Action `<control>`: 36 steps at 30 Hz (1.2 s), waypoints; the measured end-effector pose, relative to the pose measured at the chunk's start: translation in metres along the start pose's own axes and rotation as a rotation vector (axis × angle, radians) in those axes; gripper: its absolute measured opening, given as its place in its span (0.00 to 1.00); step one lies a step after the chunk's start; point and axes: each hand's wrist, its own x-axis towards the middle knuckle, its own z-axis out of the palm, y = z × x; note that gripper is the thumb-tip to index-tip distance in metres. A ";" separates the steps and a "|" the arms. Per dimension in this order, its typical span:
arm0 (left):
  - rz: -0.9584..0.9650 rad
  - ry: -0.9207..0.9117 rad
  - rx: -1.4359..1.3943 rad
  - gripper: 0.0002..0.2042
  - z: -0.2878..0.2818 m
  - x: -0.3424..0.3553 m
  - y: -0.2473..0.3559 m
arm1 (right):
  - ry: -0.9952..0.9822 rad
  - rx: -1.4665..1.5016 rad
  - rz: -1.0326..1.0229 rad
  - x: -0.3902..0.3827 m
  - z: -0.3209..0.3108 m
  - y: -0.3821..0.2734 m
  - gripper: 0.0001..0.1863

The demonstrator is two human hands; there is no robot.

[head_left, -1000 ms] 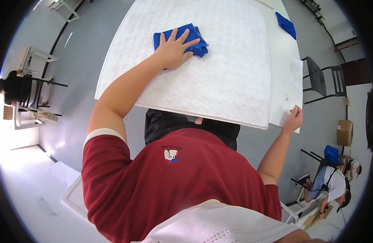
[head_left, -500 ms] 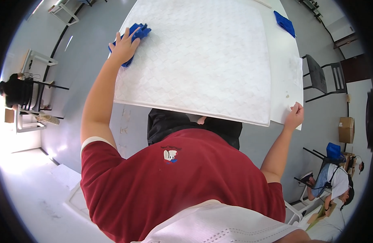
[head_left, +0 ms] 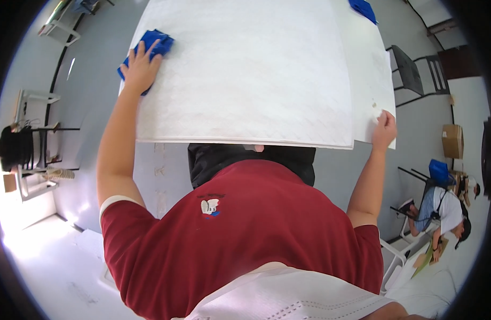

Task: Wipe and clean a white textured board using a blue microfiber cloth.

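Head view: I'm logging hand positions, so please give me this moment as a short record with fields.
Left grip: fingers spread on blue cloth
Cloth position: left edge of white panel
Right grip: at near right corner of white tabletop; hold unclear
Second blue cloth: far right part of white tabletop
Nearby: black chair, right of white tabletop

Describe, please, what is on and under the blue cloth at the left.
The left hand lies on top of the blue cloth. Beneath is the white panel, near its left edge; the covered patch cannot be seen.
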 end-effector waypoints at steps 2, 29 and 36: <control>-0.155 0.029 -0.070 0.29 0.004 0.013 -0.009 | -0.073 -0.032 -0.007 -0.010 -0.008 -0.032 0.11; -0.446 -0.016 -0.936 0.36 -0.007 0.018 -0.022 | -0.295 -0.101 0.245 -0.093 -0.023 -0.098 0.16; -0.438 -0.061 -0.948 0.34 -0.005 0.014 -0.026 | -0.309 -0.062 0.216 -0.102 -0.032 -0.073 0.16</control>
